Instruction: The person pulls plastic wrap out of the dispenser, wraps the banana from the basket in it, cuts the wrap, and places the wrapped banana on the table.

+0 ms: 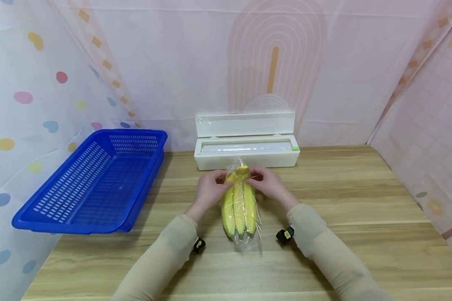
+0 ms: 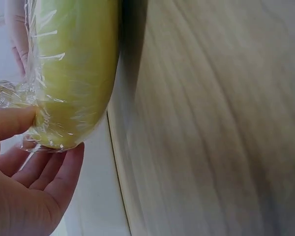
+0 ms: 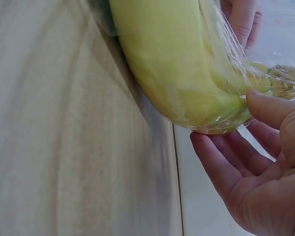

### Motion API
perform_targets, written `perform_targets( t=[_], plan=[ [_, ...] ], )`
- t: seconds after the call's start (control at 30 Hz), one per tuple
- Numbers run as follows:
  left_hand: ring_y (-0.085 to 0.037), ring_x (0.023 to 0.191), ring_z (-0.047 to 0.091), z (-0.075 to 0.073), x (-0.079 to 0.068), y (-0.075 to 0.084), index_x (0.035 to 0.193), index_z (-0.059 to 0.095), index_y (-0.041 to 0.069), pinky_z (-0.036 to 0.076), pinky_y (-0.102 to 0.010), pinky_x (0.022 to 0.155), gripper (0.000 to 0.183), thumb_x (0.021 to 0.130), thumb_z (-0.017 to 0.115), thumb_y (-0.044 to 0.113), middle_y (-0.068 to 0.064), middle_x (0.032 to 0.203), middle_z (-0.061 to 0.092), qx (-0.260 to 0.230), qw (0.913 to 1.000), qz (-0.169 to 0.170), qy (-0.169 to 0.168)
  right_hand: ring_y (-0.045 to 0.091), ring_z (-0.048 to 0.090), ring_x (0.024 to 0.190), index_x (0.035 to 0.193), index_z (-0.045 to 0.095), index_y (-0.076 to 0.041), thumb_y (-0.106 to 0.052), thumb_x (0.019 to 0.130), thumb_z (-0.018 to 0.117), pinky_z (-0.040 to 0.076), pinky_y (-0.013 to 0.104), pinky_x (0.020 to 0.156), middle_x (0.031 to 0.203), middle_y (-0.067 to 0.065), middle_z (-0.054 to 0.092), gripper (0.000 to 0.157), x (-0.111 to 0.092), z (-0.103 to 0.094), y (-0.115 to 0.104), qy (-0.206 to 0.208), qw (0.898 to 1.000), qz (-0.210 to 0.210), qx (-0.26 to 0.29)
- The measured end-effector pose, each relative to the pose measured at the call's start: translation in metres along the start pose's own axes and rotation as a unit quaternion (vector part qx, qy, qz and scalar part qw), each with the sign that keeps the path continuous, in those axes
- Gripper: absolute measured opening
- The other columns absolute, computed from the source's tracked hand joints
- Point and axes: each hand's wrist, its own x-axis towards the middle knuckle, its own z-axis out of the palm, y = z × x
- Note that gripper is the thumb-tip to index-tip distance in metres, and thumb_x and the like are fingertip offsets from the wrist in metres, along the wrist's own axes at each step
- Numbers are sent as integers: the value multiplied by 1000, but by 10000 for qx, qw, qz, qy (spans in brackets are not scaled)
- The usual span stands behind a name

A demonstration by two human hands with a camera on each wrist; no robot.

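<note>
Holding film-wrapped bananas [image 1: 239,207] two-handed

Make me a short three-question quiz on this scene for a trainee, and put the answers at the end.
1. Multiple choice: what covers the banana bunch?
a) kitchen foil
b) clear plastic film
c) brown paper

2. True or false: the white film dispenser behind the bunch has its lid shut.

3. Fill in the blank: from the person's viewpoint, the blue plastic basket stands to the ____ of the bunch.

Key: 1. b. 2. False; it stands open. 3. left.
</note>
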Motion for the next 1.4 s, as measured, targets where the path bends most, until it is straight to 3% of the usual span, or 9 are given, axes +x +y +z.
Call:
perform_targets(
  t=[0.33,0.53,0.73,0.9,1.03,1.13,1.27,1.4],
  plan=[
    [-28,94,68,3,-5,-1,109,71,-2,59,-32,79,28,82,77,1,-16,104,71,-475,9966,667,28,33,64,104,114,68,0,-12,91,71,54,43,90,110,15,69,26,-10,-3,0,441,9977,-483,-161],
    [-28,95,67,2,-9,2,107,71,-3,59,-33,79,27,81,77,-5,-16,104,71,-606,9860,1542,202,33,65,101,111,69,2,-2,89,71,57,37,85,108,17,68,23,-20,-5,-3,907,9896,-1113,113],
    [-28,90,67,-2,-12,9,105,71,-3,58,-33,79,29,77,79,-5,-17,102,71,-290,9641,2590,520,36,65,102,109,69,5,9,84,70,58,35,84,110,21,65,26,-31,-6,-9,1395,9735,-1804,168],
    [-28,96,67,-4,-10,10,107,71,-2,56,-34,87,31,77,79,-6,-16,106,71,-148,9458,3183,630,35,66,100,110,69,4,11,81,72,57,36,85,112,20,67,30,-35,-7,-10,1800,9516,-2460,-388],
    [-29,101,67,-6,-9,10,108,70,-2,53,-34,94,34,76,79,-8,-16,109,71,-63,9359,3473,581,34,66,100,107,71,2,10,77,76,56,41,89,110,18,68,31,-36,-9,-10,2130,9259,-2973,-946],
    [-30,104,66,-10,-8,12,111,69,-2,51,-35,97,37,75,81,-5,-16,112,70,125,9290,3662,515,34,65,101,106,71,1,9,75,78,54,43,91,109,17,69,33,-36,-11,-10,2251,9131,-3200,-1145],
    [-31,108,64,-20,-10,14,114,68,-1,49,-39,99,44,74,84,3,-16,117,69,405,9208,3834,588,34,65,102,107,71,1,9,75,78,54,43,92,110,17,69,34,-36,-13,-8,2290,9066,-3325,-1231],
    [-31,108,64,-33,-15,15,111,69,1,49,-41,98,41,73,85,8,-15,117,69,559,9204,3764,891,33,65,101,107,71,1,11,75,78,54,42,92,109,17,69,34,-36,-14,-6,2294,9059,-3335,-1245]
  ],
)
